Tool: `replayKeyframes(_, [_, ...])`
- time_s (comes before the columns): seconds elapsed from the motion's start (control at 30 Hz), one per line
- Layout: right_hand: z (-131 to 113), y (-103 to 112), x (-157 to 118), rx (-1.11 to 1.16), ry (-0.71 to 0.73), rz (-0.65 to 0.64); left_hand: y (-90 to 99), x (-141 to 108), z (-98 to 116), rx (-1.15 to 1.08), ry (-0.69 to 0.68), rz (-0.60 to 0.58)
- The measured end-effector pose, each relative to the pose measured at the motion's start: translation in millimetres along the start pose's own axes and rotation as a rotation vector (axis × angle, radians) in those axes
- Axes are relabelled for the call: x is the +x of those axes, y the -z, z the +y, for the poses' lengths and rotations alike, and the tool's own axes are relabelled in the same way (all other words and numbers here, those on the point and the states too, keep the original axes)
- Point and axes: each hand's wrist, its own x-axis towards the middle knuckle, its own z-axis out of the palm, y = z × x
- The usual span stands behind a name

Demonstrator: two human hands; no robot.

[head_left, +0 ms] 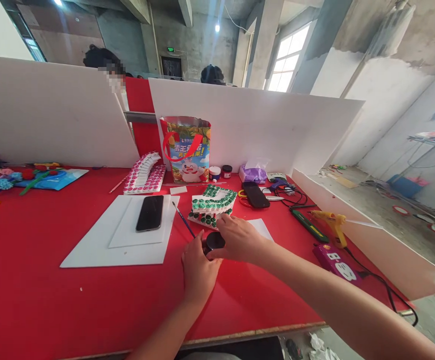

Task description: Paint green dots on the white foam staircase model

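Observation:
In front of me a small jar with a black lid (215, 240) is between my two hands. My left hand (199, 267) is wrapped round the jar's left side. Across its right side reaches my right hand (240, 238), its fingers curled about the lid. A thin blue paintbrush (183, 220) runs up from my left fingers; whether they grip it or it lies on the table I cannot tell. Just beyond my right hand stands a white folded piece studded with green glittery dots (213, 202). A similar white piece with pink dots (146, 175) is farther left.
The red table (127, 305) carries white boards (90, 245) with a phone (150, 213) on top. A printed bag (189, 155) stands by the white partition (255, 120). To the right are another phone (255, 194), a yellow glue gun (332, 225), a purple box (336, 264) and cables.

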Motion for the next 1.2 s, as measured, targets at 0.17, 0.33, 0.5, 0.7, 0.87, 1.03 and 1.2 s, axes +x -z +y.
replayKeyframes(0.17, [-2.2, 4.0, -2.7, 0.004, 0.048, -0.076, -0.2, -0.5, -1.4, 0.017, 0.010, -0.002])
replayKeyframes(0.33, [-8.4, -2.3, -1.5, -0.007, -0.016, -0.030, 0.9, -0.2, -0.5, 0.018, 0.006, -0.006])
replayKeyframes(0.5, [-10.3, -11.4, -3.8, 0.011, -0.081, 0.002, 0.5, -2.8, 0.7, -0.005, -0.003, -0.002])
replayKeyframes(0.7, [14.3, 9.6, -28.3, 0.118, -0.165, 0.002, 36.7, -10.9, -13.1, -0.330, 0.103, 0.002])
replayKeyframes(0.87, [68.2, 42.5, -12.5, 0.056, -0.299, 0.118, 79.3, 18.6, -12.8, -0.324, 0.092, 0.051])
replayKeyframes(1.03, [124.2, 55.4, 69.7, 0.006, -0.469, 0.177, 70.2, 64.2, -21.0, -0.286, -0.081, 0.167])
replayKeyframes(1.2, [151.3, 41.3, 152.6, 0.021, -0.538, 0.192, 58.4, 76.3, -42.7, -0.282, -0.033, 0.151])
